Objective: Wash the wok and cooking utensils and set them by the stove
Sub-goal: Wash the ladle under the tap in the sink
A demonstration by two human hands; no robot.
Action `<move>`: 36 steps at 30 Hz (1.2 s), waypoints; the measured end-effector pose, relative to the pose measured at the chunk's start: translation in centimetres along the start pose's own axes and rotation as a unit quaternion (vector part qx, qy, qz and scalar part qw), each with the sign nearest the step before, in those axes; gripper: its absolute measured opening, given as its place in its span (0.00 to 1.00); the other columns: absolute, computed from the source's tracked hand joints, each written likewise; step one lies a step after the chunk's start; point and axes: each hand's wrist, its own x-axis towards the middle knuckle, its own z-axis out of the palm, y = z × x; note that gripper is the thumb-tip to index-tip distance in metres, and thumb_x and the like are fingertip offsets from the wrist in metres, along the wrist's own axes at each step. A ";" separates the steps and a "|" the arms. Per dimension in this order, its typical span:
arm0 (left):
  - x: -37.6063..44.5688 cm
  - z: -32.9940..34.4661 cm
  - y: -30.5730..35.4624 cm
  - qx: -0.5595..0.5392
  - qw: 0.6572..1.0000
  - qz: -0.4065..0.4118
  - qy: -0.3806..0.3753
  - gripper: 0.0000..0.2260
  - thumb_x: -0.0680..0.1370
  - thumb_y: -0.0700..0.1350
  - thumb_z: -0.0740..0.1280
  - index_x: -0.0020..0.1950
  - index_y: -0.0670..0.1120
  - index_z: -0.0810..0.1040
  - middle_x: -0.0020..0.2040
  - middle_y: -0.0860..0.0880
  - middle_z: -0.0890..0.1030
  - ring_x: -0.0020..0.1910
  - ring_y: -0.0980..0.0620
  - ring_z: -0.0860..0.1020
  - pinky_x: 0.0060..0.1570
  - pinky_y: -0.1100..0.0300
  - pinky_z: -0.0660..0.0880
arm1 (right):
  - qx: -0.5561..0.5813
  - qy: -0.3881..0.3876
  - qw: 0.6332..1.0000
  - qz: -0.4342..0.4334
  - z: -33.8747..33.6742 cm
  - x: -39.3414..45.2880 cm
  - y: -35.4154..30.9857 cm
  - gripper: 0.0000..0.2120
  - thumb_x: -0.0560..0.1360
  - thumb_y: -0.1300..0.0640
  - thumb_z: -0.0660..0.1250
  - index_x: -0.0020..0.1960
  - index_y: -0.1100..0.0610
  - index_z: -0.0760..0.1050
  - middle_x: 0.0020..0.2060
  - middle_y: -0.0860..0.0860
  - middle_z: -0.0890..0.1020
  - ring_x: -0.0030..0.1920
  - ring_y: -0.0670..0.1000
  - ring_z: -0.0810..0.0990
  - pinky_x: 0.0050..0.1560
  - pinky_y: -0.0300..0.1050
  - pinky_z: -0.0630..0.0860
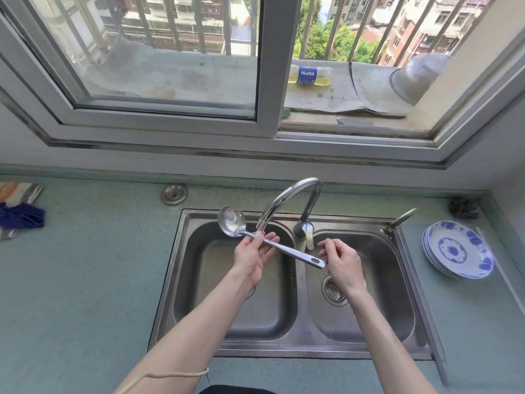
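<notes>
Head view: steel ladle (264, 242) held over the left basin of the double sink (420, 314), bowl at 10 o'clock, handle end at 4 o'clock, under the faucet (287, 200) spout. Left hand (254, 255) has fingers mostly straight, palm up, shaft lying across the fingers with the thumb on top of it; how tight the grip is can't be told. Right hand (339, 261) has curled fingers at the handle end; actual contact is hidden behind the fingers, can't tell if it pinches. Water flow is hard to make out.

Sink is brushed steel with rounded basins, drain strainer (333, 291) in the right one, partly covered by the right forearm. Counter (85, 280) is matte green, speckled. Stack of blue-and-white plates (457, 250) at 3 o'clock, near the counter edge. Cloth (20, 211) at 9 o'clock, cut off by the frame. Bottle (309, 75) lying on the outer ledge at 12 o'clock. Dark scrubber (463, 208) in the back right corner, blurred.
</notes>
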 end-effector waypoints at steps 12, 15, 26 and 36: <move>-0.5 -1.3 0.1 0.035 0.998 0.054 0.019 0.06 0.81 0.35 0.66 0.58 0.39 0.74 0.51 0.36 0.84 0.49 0.40 0.85 0.47 0.51 0.84 | -0.454 -0.174 0.844 -0.227 0.7 1.4 4.7 0.39 0.77 0.72 0.54 0.84 0.58 0.45 0.84 0.50 0.48 0.83 0.47 0.47 0.75 0.33 0.37; -0.5 -1.8 0.7 0.051 0.995 0.075 0.032 0.05 0.82 0.35 0.64 0.57 0.39 0.73 0.51 0.36 0.83 0.46 0.43 0.86 0.45 0.54 0.84 | -0.462 -0.182 0.842 -0.210 1.5 0.9 6.1 0.41 0.77 0.72 0.53 0.84 0.57 0.38 0.83 0.50 0.43 0.83 0.49 0.46 0.77 0.35 0.39; -0.6 -3.1 0.7 0.095 0.986 0.113 0.080 0.02 0.83 0.35 0.62 0.55 0.39 0.74 0.50 0.36 0.83 0.45 0.43 0.85 0.49 0.51 0.84 | -0.449 -0.192 0.869 -0.079 3.1 -0.7 5.5 0.38 0.79 0.66 0.53 0.85 0.50 0.44 0.84 0.51 0.47 0.83 0.53 0.49 0.78 0.56 0.61; -2.8 -3.7 1.1 0.145 0.973 0.163 0.080 0.02 0.80 0.36 0.69 0.51 0.38 0.78 0.46 0.37 0.84 0.46 0.41 0.85 0.47 0.52 0.84 | -0.013 -0.223 0.974 -0.041 8.4 -6.8 0.7 0.12 0.85 0.42 0.57 0.59 0.45 0.77 0.40 0.45 0.84 0.36 0.44 0.80 0.46 0.45 0.77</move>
